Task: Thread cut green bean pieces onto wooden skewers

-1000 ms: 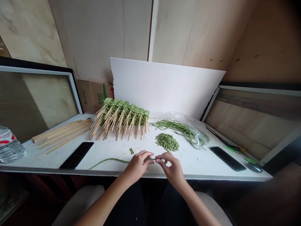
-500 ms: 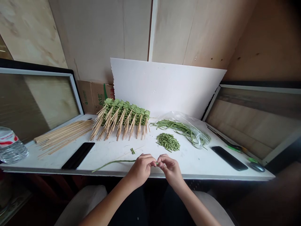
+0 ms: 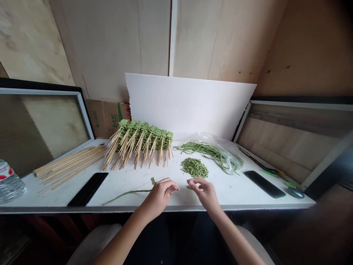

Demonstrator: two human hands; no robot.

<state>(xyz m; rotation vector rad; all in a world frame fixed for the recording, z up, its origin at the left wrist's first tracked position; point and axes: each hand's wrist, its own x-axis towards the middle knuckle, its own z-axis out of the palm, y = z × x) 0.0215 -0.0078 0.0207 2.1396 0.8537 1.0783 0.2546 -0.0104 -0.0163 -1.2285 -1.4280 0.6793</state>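
Tabletop [image 3: 223, 200], white: its near edge ran just beyond the forearms, with both hands above the surface close behind that edge.

Left hand [image 3: 158, 197]: fingers curled, grasping the long bean [image 3: 125, 193], whose loose end lay out to the left, near the edge.

Right hand [image 3: 205, 193]: thumb and fingers bent together, a short green piece [image 3: 190, 187] showing beneath them; whether it was pinched or merely lay under could not be told. A narrow gap parted the two hands.

Bean bits [image 3: 153, 180], short: just beyond the left hand.

Heap of cut beans [image 3: 194, 168]: just beyond the right hand, the nearest obstacle on the far side.

Uncut beans [image 3: 204, 149]: behind the heap, partly under a clear plastic bag [image 3: 202, 137].

Loaded skewers [image 3: 150, 134]: stacked at far left of centre, bare stick ends pointing near.

Loose sticks [image 3: 71, 162]: spread at left.

Black phone [image 3: 88, 189]: left, its near end close to the edge; open surface lay between it and the left hand.

Dark slab [image 3: 264, 184]: right, with a broad stretch of open surface between it and the right hand.

White board [image 3: 187, 103]: upright, bounding the far side.
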